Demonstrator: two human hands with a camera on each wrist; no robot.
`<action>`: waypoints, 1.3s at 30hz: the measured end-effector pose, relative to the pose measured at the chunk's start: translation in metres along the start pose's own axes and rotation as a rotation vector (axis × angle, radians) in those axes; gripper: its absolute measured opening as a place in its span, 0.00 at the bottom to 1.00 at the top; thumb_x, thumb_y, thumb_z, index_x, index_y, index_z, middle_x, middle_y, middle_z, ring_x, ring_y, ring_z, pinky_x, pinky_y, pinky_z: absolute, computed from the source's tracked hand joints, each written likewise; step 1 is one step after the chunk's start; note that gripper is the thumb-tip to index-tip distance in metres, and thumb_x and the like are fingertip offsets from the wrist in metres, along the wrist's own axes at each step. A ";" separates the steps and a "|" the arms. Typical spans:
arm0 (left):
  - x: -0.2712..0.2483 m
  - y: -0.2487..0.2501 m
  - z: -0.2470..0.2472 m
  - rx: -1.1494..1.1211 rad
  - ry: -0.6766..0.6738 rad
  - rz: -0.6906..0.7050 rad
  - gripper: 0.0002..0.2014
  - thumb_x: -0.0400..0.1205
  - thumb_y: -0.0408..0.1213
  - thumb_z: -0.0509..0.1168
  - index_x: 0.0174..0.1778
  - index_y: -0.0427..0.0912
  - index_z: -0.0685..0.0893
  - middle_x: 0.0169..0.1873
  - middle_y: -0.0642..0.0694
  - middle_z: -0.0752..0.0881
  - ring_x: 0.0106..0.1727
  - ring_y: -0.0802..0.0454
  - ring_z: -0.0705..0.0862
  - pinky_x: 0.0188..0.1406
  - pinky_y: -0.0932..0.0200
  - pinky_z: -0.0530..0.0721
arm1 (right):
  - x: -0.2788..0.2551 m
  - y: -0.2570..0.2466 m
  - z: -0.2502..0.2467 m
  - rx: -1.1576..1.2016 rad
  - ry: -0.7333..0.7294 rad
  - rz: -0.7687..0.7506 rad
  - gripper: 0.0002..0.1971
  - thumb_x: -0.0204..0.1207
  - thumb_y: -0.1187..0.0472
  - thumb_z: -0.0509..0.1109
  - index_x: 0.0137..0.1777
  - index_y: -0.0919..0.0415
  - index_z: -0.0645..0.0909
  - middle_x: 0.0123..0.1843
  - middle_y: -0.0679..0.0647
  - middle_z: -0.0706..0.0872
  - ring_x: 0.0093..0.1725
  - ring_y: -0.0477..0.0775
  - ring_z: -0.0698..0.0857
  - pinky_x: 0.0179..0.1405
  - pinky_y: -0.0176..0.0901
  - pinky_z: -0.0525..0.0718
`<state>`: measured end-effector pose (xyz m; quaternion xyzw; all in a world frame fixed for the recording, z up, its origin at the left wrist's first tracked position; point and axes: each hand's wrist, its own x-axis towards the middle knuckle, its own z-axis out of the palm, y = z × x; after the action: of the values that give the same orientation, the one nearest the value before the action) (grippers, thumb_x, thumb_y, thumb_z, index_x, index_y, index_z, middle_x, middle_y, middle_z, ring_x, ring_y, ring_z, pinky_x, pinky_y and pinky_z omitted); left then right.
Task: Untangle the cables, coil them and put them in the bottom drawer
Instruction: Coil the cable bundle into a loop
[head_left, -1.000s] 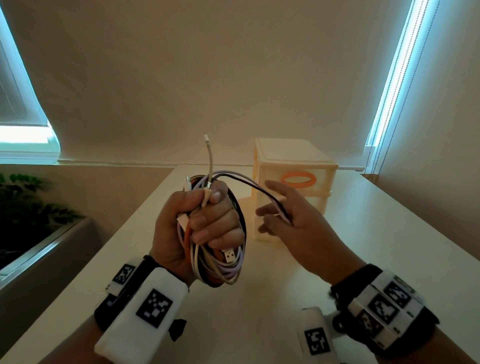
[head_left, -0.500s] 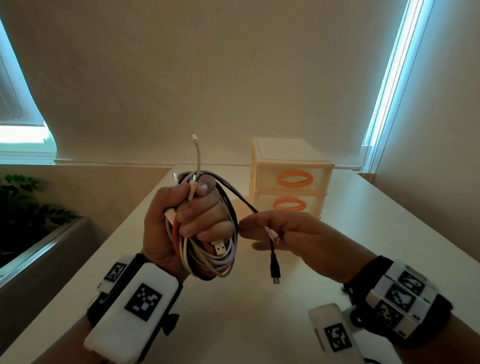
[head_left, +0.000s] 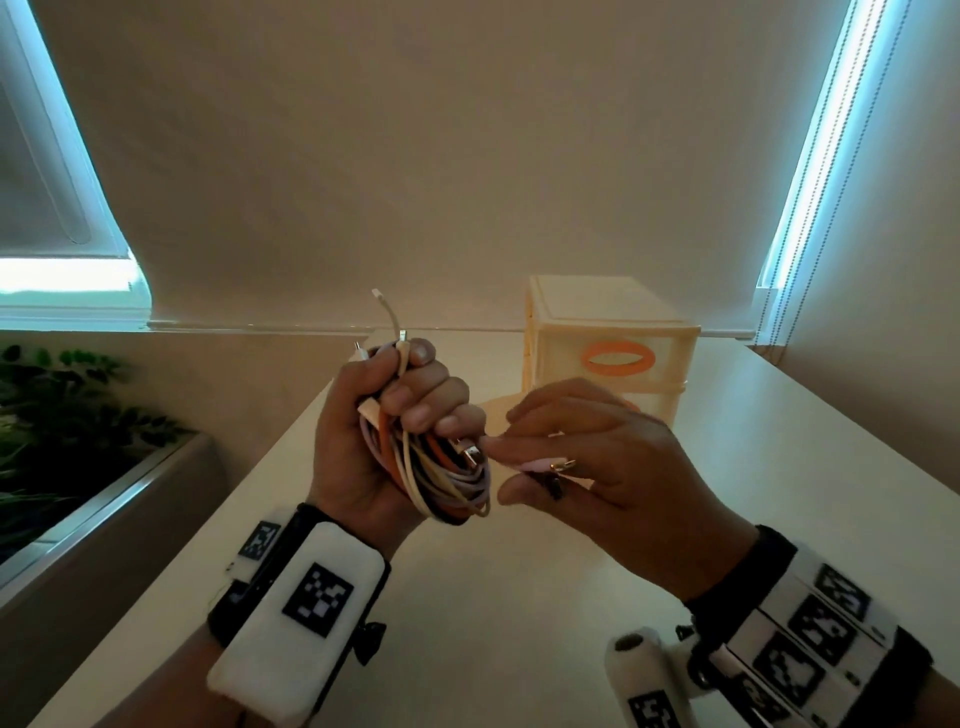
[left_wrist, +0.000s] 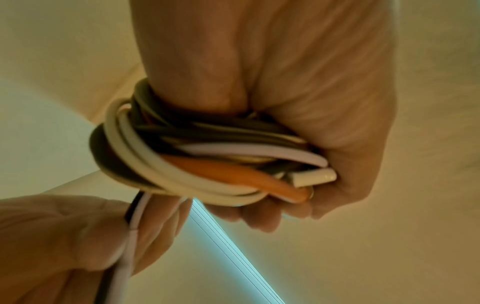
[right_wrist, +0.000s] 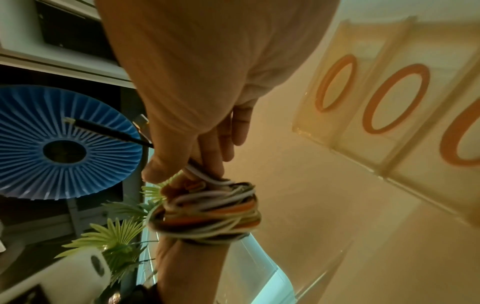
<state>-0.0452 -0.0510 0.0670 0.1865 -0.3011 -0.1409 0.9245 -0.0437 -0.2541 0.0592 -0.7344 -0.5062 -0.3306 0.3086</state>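
Left hand (head_left: 384, 431) raised above counter (head_left: 519, 623), fist upright, fingers wrapped tight round coiled cable bundle (head_left: 441, 478); one white plug end (head_left: 382, 306) sticking up above the grip. Right hand (head_left: 597, 467) level just beside the bundle, thumb and fingers pinching pink and black cable ends (head_left: 550, 467). Drawer unit (head_left: 608, 332) beyond both hands, closed.

Pale cream tabletop (head_left: 519, 597), smooth surface, extending beneath and beyond both hands, cream plastic drawer unit (head_left: 613, 332) with orange oval handles standing directly on it, just beyond the right hand (head_left: 613, 467), drawers closed.
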 end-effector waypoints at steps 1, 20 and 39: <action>0.000 0.000 -0.001 0.010 0.010 0.001 0.06 0.84 0.36 0.64 0.50 0.40 0.74 0.29 0.50 0.82 0.34 0.54 0.82 0.44 0.59 0.78 | 0.002 -0.002 0.004 0.020 0.022 -0.005 0.10 0.77 0.61 0.80 0.56 0.62 0.92 0.50 0.53 0.91 0.56 0.53 0.87 0.54 0.50 0.85; -0.001 0.002 -0.005 0.066 0.031 -0.050 0.07 0.84 0.37 0.67 0.51 0.39 0.77 0.29 0.48 0.85 0.49 0.48 0.87 0.59 0.50 0.85 | -0.003 0.004 0.021 0.111 0.065 0.150 0.14 0.74 0.50 0.80 0.35 0.60 0.90 0.37 0.50 0.84 0.37 0.46 0.83 0.35 0.45 0.81; -0.003 0.000 -0.001 0.345 -0.041 -0.162 0.11 0.82 0.36 0.71 0.53 0.37 0.78 0.28 0.47 0.77 0.32 0.50 0.84 0.37 0.53 0.85 | -0.005 -0.027 0.036 0.511 0.061 0.820 0.21 0.59 0.52 0.88 0.32 0.66 0.81 0.27 0.62 0.86 0.24 0.56 0.84 0.26 0.46 0.84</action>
<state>-0.0466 -0.0496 0.0648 0.3628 -0.3234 -0.1649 0.8583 -0.0639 -0.2206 0.0374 -0.7640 -0.2306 -0.0683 0.5987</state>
